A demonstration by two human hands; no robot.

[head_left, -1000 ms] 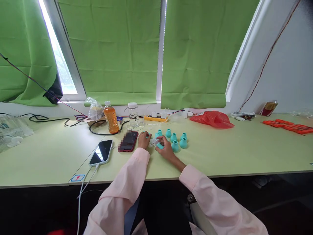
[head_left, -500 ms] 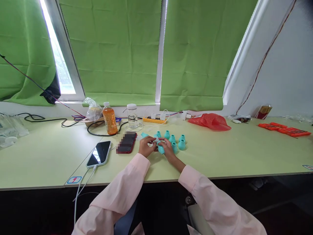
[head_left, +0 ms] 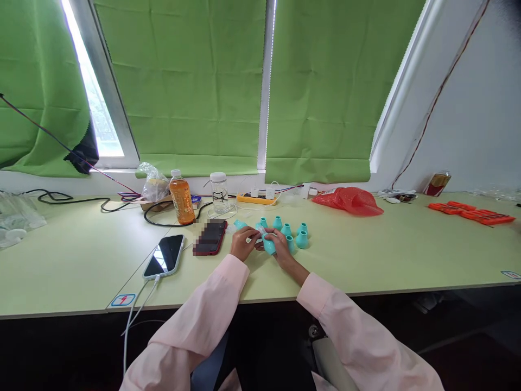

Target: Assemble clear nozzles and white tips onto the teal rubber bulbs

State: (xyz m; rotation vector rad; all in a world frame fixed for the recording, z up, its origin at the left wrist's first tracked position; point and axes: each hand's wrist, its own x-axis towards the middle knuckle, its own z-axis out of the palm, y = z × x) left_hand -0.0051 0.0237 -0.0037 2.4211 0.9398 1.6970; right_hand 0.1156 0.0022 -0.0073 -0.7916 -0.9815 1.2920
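Observation:
My right hand [head_left: 281, 245] is closed around a small turquoise vase-shaped piece [head_left: 269, 246], tilted with its neck toward my left hand. At that neck shows a clear, whitish plastic piece [head_left: 261, 231], which the fingertips of my left hand [head_left: 243, 243] pinch. Whether it sits inside the neck or only against it I cannot tell. More turquoise vase-shaped pieces [head_left: 302, 239] stand upright just beyond and to the right of my hands. Another turquoise piece [head_left: 240, 224] lies behind my left hand, beside a small clear bit [head_left: 230, 229].
To the left lie a dark red phone [head_left: 210, 237] and a white-cased phone [head_left: 165, 257] on a cable. Behind stand an orange drink bottle [head_left: 182, 197], a clear jar [head_left: 219, 193] and a yellow power strip [head_left: 256, 200]. A red plastic bag [head_left: 348, 201] and orange items [head_left: 472, 212] lie rightward.
The held vase-shaped piece has turned slightly in my right hand, and more of the clear plastic piece shows at its neck. The view has shifted a little.

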